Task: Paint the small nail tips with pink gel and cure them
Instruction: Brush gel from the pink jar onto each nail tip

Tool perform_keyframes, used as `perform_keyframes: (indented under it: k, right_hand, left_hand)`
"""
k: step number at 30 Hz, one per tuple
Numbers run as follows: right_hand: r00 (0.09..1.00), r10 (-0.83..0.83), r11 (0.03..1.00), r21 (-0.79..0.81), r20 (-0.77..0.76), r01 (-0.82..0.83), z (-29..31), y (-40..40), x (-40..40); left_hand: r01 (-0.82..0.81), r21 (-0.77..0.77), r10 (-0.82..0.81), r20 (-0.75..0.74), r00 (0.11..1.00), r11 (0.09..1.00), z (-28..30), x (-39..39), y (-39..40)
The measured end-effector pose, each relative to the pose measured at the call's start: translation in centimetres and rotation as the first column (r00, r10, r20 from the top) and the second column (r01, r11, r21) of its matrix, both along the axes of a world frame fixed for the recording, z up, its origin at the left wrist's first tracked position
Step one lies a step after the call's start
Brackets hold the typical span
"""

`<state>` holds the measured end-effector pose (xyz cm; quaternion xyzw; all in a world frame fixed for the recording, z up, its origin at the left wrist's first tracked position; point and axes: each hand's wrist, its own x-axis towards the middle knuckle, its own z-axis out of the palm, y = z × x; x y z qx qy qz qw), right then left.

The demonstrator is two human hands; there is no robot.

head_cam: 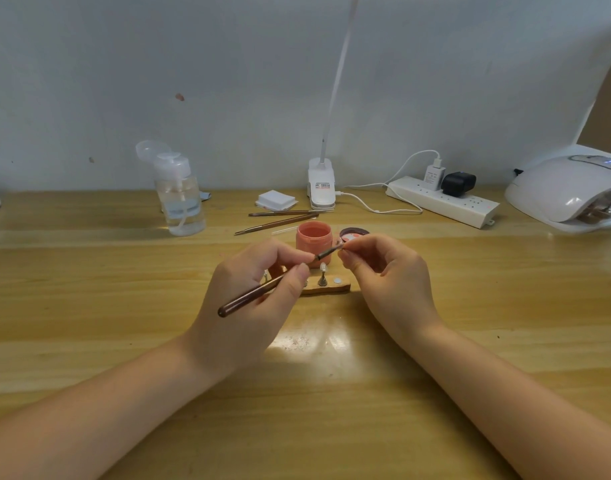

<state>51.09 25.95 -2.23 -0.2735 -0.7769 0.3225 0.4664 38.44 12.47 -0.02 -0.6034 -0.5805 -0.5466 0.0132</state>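
Note:
My left hand (259, 292) grips a brown gel brush (262, 289), its tip reaching up and right to a small nail tip (343, 246) pinched in the fingertips of my right hand (387, 275). Behind the hands stands an open pink gel jar (313, 240), with its dark lid (354, 233) lying open side up to the right. Below the hands a wooden holder (332, 287) carries small metal stands, one with a clear nail tip (322, 268) on it. A white curing lamp (571, 192) sits at the far right.
A clear pump bottle (179, 195) stands at the back left. Two spare brushes (280, 218), a stack of white wipes (275, 199), a clip lamp base (320, 185) and a power strip (442, 202) with cables lie along the back of the wooden table (124, 306).

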Motion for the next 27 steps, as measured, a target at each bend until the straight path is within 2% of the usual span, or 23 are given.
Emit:
perform_keyframes:
  k: [3,8,12,17,22,27]
  right_hand:
    - [1.000,0.006,1.000,-0.005,-0.001,-0.006,0.01,-0.01,-0.05]
    - [1.000,0.006,1.000,-0.001,-0.008,-0.006,0.02,-0.05,-0.06]
    - [1.000,0.009,1.000,-0.005,-0.005,-0.010,0.03,-0.08,-0.05]
    - [1.000,0.014,1.000,-0.002,0.010,-0.014,0.02,-0.05,-0.01]
    - [1.000,0.022,1.000,-0.023,-0.001,-0.022,0.02,-0.04,0.01]
    - [1.000,0.029,0.999,-0.031,0.003,-0.029,0.04,-0.07,0.03]
  left_hand:
    - [0.006,0.022,-0.007,0.041,0.999,1.000,0.06,-0.03,0.00]
    - [-0.003,-0.003,0.003,0.015,1.000,1.000,-0.11,0.14,0.07]
    - [0.026,0.037,-0.029,0.100,0.995,0.999,-0.09,-0.01,-0.17]
    - [0.017,-0.008,-0.017,0.050,0.999,1.000,-0.25,0.03,-0.14]
    - [0.035,0.012,-0.036,0.129,0.991,0.999,-0.13,0.07,-0.07]
    - [0.038,0.018,-0.040,0.124,0.992,0.999,-0.31,-0.08,-0.31]
